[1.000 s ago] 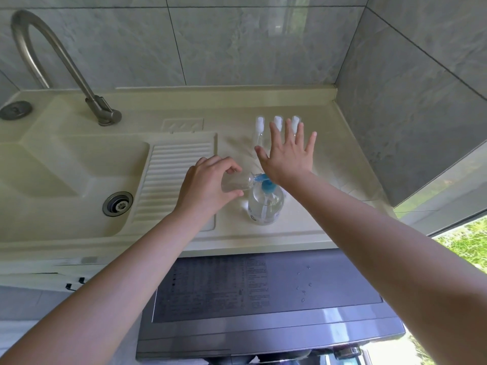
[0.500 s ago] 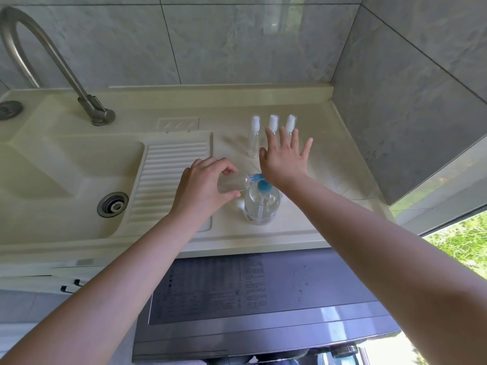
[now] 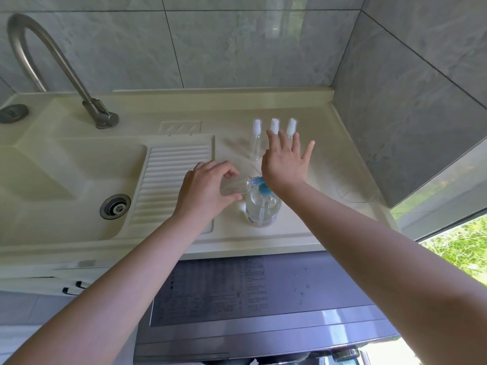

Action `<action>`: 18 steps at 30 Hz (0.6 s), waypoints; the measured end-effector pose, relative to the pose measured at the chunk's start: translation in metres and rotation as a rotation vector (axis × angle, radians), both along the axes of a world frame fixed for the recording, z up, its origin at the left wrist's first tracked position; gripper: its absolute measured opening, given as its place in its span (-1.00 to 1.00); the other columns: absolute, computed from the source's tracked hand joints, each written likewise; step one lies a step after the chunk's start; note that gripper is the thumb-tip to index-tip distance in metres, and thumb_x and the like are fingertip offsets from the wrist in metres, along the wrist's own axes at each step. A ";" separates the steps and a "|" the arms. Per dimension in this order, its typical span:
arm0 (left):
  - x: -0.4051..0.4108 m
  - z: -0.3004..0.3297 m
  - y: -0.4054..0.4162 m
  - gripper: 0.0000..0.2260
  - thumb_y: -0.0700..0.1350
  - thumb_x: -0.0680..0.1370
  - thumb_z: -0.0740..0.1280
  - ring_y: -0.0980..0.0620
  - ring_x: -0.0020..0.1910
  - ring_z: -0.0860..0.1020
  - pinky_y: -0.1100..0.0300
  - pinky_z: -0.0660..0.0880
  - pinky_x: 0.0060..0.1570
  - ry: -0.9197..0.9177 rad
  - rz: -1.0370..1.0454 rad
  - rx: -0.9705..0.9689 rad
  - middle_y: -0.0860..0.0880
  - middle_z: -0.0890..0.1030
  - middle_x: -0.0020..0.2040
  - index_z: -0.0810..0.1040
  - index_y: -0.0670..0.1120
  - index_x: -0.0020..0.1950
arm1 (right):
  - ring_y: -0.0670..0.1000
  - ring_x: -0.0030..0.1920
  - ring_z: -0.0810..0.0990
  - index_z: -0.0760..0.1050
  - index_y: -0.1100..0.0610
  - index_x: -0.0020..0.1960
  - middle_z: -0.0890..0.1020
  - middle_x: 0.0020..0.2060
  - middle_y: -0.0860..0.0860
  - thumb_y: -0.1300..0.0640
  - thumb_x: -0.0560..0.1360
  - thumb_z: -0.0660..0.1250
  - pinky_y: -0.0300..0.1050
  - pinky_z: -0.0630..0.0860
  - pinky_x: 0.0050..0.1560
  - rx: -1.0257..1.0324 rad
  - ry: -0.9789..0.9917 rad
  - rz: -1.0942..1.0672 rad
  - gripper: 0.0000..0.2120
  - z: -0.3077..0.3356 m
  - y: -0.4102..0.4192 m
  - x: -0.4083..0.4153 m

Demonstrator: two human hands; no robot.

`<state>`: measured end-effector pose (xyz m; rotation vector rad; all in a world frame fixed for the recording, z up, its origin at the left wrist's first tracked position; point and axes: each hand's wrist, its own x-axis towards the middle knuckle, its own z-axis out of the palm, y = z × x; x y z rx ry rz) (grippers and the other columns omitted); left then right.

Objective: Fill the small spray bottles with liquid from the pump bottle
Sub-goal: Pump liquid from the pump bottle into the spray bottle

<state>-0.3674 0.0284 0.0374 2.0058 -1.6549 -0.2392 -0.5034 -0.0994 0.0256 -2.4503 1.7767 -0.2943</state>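
Note:
A clear pump bottle [image 3: 262, 210] with a blue pump head [image 3: 262, 189] stands on the cream counter near its front edge. My left hand [image 3: 208, 192] holds a small clear bottle [image 3: 235, 186] tilted on its side, its mouth against the blue spout. My right hand [image 3: 286, 164] rests its palm heel on the pump head, fingers spread flat. Three small spray bottles with white caps stand in a row behind: left [image 3: 256, 139], middle [image 3: 274, 125], right [image 3: 291, 127], the latter two partly hidden by my fingers.
A sink basin [image 3: 66, 185] with a drain [image 3: 115, 206] and ribbed washboard [image 3: 174, 177] lies to the left, a curved metal tap [image 3: 52, 64] behind it. Tiled walls close the back and right. A grey appliance top [image 3: 250, 293] sits below the counter edge.
My right hand has sunk lower onto the pump head. The left hand keeps the small bottle at the spout; the view shifted slightly.

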 end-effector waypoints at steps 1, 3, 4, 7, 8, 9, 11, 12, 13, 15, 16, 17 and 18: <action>0.000 0.001 0.000 -0.62 0.04 0.30 0.60 0.03 0.01 0.48 0.01 0.46 0.05 -0.002 -0.001 0.000 0.19 0.55 -0.03 0.57 0.11 0.05 | 0.21 0.60 -0.11 -0.04 -0.04 0.61 0.07 0.61 0.03 0.12 0.64 -0.02 0.40 -0.26 0.49 0.012 -0.005 -0.004 -0.45 0.001 0.000 0.000; 0.000 0.002 0.000 -0.63 0.03 0.31 0.60 0.03 0.01 0.48 0.02 0.46 0.05 -0.007 -0.007 -0.001 0.20 0.55 -0.04 0.57 0.11 0.05 | 0.20 0.60 -0.12 -0.08 -0.03 0.61 0.05 0.61 0.02 0.09 0.66 0.00 0.41 -0.26 0.49 0.027 -0.001 -0.004 -0.45 0.005 -0.003 0.000; 0.001 0.002 0.001 -0.63 0.03 0.31 0.59 0.03 0.02 0.48 0.03 0.45 0.05 -0.010 -0.009 -0.002 0.20 0.55 -0.03 0.57 0.11 0.05 | 0.20 0.60 -0.13 -0.09 -0.04 0.61 0.03 0.61 0.02 0.08 0.66 0.01 0.41 -0.26 0.48 0.028 0.005 -0.004 -0.44 0.006 -0.004 0.000; 0.001 0.002 0.001 -0.63 0.03 0.31 0.59 0.03 0.02 0.48 0.05 0.44 0.04 -0.010 -0.010 -0.004 0.19 0.56 -0.03 0.58 0.11 0.05 | 0.21 0.60 -0.12 -0.08 -0.04 0.61 0.04 0.61 0.03 0.14 0.63 0.02 0.40 -0.26 0.48 0.042 0.006 -0.021 -0.41 0.004 -0.004 0.001; 0.001 0.002 0.001 -0.63 0.04 0.32 0.59 0.04 0.02 0.48 0.06 0.43 0.04 -0.013 -0.009 -0.002 0.19 0.56 -0.02 0.57 0.11 0.05 | 0.21 0.60 -0.10 -0.06 -0.04 0.61 0.06 0.61 0.04 0.16 0.62 0.00 0.40 -0.27 0.48 0.051 -0.007 -0.033 -0.42 0.001 -0.002 0.002; 0.001 0.002 0.001 -0.63 0.04 0.32 0.59 0.04 0.02 0.47 0.07 0.43 0.03 -0.015 -0.007 0.001 0.19 0.56 -0.02 0.57 0.12 0.06 | 0.22 0.60 -0.09 -0.05 -0.04 0.60 0.07 0.61 0.04 0.17 0.62 -0.01 0.40 -0.26 0.48 0.051 -0.016 -0.038 -0.42 -0.001 0.000 0.002; 0.001 0.002 0.001 -0.62 0.04 0.32 0.59 0.04 0.02 0.47 0.07 0.43 0.04 -0.019 -0.007 0.011 0.18 0.57 -0.01 0.57 0.11 0.07 | 0.23 0.60 -0.09 -0.05 -0.04 0.61 0.07 0.61 0.05 0.16 0.62 -0.03 0.40 -0.27 0.48 0.031 -0.007 -0.029 -0.43 -0.003 0.002 0.002; 0.000 0.002 0.001 -0.62 0.04 0.32 0.59 0.03 0.03 0.48 0.07 0.43 0.04 -0.021 -0.009 0.014 0.17 0.57 0.00 0.57 0.11 0.08 | 0.23 0.60 -0.10 -0.07 -0.03 0.61 0.06 0.61 0.05 0.14 0.63 -0.03 0.40 -0.27 0.48 0.017 0.003 -0.022 -0.43 -0.002 0.002 0.002; 0.000 0.002 0.001 -0.62 0.04 0.32 0.59 0.03 0.03 0.48 0.07 0.43 0.04 -0.023 -0.010 0.014 0.17 0.57 0.00 0.57 0.11 0.08 | 0.23 0.60 -0.11 -0.09 -0.03 0.61 0.05 0.61 0.05 0.11 0.64 -0.03 0.40 -0.28 0.48 0.007 0.016 -0.017 -0.44 0.000 0.002 0.003; 0.001 0.002 0.001 -0.61 0.04 0.32 0.59 0.03 0.03 0.48 0.06 0.44 0.04 -0.023 -0.011 0.008 0.17 0.58 0.00 0.58 0.10 0.08 | 0.24 0.60 -0.12 -0.13 -0.03 0.62 0.02 0.62 0.06 0.08 0.65 0.00 0.40 -0.27 0.48 0.005 0.041 -0.020 -0.42 0.005 -0.001 0.003; 0.001 0.002 0.002 -0.61 0.04 0.32 0.59 0.03 0.03 0.48 0.05 0.44 0.05 -0.021 -0.008 0.003 0.16 0.58 0.00 0.58 0.10 0.08 | 0.23 0.60 -0.13 -0.15 -0.03 0.62 0.01 0.62 0.06 0.08 0.65 0.01 0.40 -0.27 0.48 0.010 0.048 -0.025 -0.41 0.006 -0.002 0.004; 0.001 0.002 0.002 -0.61 0.04 0.32 0.59 0.03 0.03 0.48 0.04 0.45 0.05 -0.018 -0.004 -0.003 0.16 0.58 0.00 0.58 0.10 0.08 | 0.23 0.60 -0.13 -0.16 -0.03 0.62 0.00 0.62 0.06 0.10 0.65 0.02 0.40 -0.27 0.48 0.016 0.048 -0.030 -0.39 0.007 -0.003 0.004; 0.002 0.001 0.002 -0.61 0.03 0.32 0.59 0.02 0.03 0.48 0.03 0.45 0.06 -0.017 -0.002 -0.007 0.16 0.58 0.00 0.58 0.10 0.08 | 0.22 0.60 -0.13 -0.16 -0.03 0.62 0.01 0.62 0.05 0.12 0.64 0.01 0.40 -0.27 0.48 0.030 0.042 -0.035 -0.38 0.007 -0.002 0.004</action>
